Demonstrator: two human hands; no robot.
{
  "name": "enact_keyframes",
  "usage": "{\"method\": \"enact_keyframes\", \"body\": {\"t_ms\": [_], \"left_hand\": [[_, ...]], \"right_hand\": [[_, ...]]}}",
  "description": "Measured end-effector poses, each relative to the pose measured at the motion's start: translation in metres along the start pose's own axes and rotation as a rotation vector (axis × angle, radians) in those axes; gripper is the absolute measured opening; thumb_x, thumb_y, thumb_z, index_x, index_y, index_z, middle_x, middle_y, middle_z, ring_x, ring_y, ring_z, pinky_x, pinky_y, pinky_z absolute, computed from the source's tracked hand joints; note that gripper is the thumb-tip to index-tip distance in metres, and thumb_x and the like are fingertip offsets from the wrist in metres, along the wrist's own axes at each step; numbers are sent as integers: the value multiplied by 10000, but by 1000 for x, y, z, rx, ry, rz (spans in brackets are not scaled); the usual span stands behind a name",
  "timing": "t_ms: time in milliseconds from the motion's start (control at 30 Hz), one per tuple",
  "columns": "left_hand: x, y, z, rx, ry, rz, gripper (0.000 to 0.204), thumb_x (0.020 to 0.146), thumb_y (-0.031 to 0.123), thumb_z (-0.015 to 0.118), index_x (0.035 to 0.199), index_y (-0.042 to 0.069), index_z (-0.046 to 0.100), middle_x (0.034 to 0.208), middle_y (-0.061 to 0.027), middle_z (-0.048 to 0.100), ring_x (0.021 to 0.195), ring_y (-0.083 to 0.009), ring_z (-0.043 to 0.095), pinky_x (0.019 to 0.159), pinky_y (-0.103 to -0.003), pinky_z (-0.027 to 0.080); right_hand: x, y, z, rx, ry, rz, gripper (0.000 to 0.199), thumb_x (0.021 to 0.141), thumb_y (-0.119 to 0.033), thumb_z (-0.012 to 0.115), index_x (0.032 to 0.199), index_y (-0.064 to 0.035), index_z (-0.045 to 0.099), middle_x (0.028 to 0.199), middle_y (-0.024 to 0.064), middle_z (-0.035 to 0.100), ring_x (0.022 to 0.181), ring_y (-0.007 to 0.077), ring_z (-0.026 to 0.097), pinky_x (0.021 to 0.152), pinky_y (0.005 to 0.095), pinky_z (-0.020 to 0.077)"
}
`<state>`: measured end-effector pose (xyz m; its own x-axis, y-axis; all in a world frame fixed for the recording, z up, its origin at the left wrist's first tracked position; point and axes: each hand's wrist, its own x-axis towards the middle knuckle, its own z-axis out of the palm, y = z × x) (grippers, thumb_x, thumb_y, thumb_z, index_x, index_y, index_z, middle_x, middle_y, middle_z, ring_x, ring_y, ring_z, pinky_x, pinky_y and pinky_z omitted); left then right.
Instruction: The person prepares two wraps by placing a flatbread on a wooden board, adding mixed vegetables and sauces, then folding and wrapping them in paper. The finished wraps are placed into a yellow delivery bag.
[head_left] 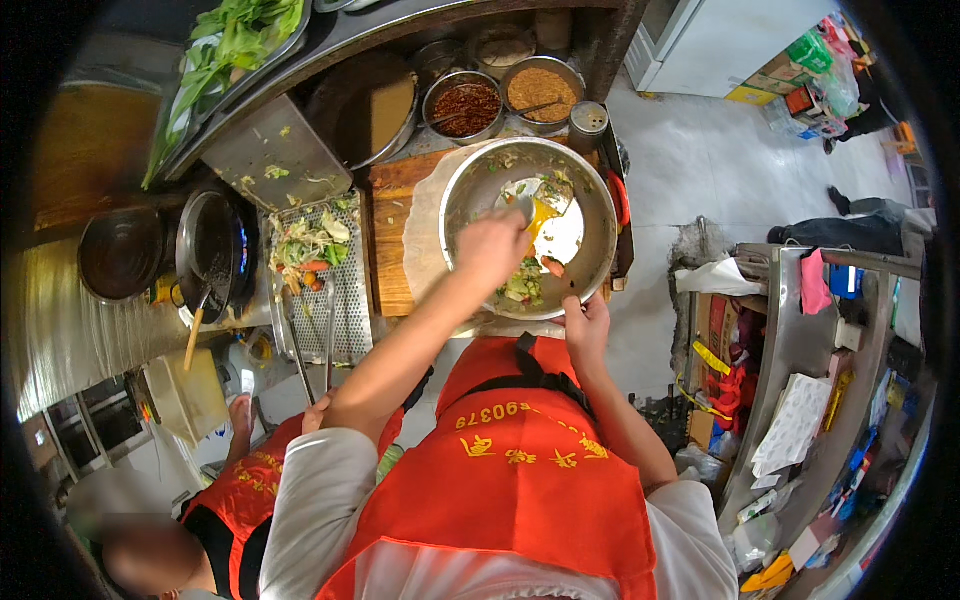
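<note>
A large steel mixing bowl (448, 215) stands at the edge of the wooden cutting board. My left hand (490, 248) is over the bowl, its fingers closed round a small grey cup (523, 207), mostly hidden by the hand. At the cup's mouth a yellow liquid (543, 215) shows above the bowl's bright bottom. Chopped green vegetables (522, 285) and an orange-red piece (553, 266) lie in the bowl. My right hand (587, 322) grips the bowl's near rim, thumb on top.
Left of the cutting board (390, 230), a co-worker's hand (316, 412) holds metal tongs (328, 340) over a perforated tray (345, 300) of vegetables. Behind the bowl stand a chili bowl (466, 108), a crumb bowl (543, 92) and a shaker (588, 122). A pan (207, 250) sits farther left.
</note>
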<state>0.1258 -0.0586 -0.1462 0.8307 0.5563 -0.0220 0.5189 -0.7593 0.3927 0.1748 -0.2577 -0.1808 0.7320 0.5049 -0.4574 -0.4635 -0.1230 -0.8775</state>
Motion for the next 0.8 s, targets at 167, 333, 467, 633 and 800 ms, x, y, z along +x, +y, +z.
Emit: {"method": "enact_keyframes", "body": {"t_ms": [167, 333, 467, 633, 800], "left_hand": [[3, 3, 24, 211, 42, 93, 334, 750, 195, 735, 997, 29, 585, 920, -149, 664, 908, -321, 607, 761, -425, 532], [4, 9, 18, 274, 60, 115, 388, 750, 185, 710, 1042, -15, 549, 904, -165, 658, 945, -346, 591, 823, -454, 495], [6, 6, 11, 167, 34, 43, 373, 775, 149, 664, 1061, -41, 518, 837, -197, 661, 876, -385, 616, 816, -480, 491], [9, 7, -66, 331, -259, -119, 371, 787, -4, 589, 1149, -30, 512, 828, -234, 665, 752, -373, 668, 680, -427, 564], [11, -30, -37, 470, -178, 121, 509, 750, -36, 590, 1254, -27, 519, 920, -190, 686, 776, -342, 695, 698, -412, 585]], "right_hand": [[2, -19, 11, -82, -8, 37, 223, 911, -108, 548, 1071, 31, 616, 896, 45, 650, 740, 91, 611, 622, 254, 552], [2, -22, 14, -8, -61, 40, 209, 909, -98, 547, 1065, 21, 619, 864, 32, 640, 701, 83, 593, 607, 250, 542], [3, -20, 14, -22, -53, 4, 208, 905, -106, 545, 1053, 19, 619, 840, 29, 634, 663, 90, 587, 601, 258, 539], [10, -19, 6, -152, 3, -105, 189, 893, -109, 544, 1011, 16, 623, 719, 21, 603, 613, 87, 552, 567, 282, 496], [23, -14, -5, -320, 8, -209, 173, 872, -99, 545, 980, 4, 631, 667, -3, 542, 598, 78, 460, 557, 283, 410]]}}
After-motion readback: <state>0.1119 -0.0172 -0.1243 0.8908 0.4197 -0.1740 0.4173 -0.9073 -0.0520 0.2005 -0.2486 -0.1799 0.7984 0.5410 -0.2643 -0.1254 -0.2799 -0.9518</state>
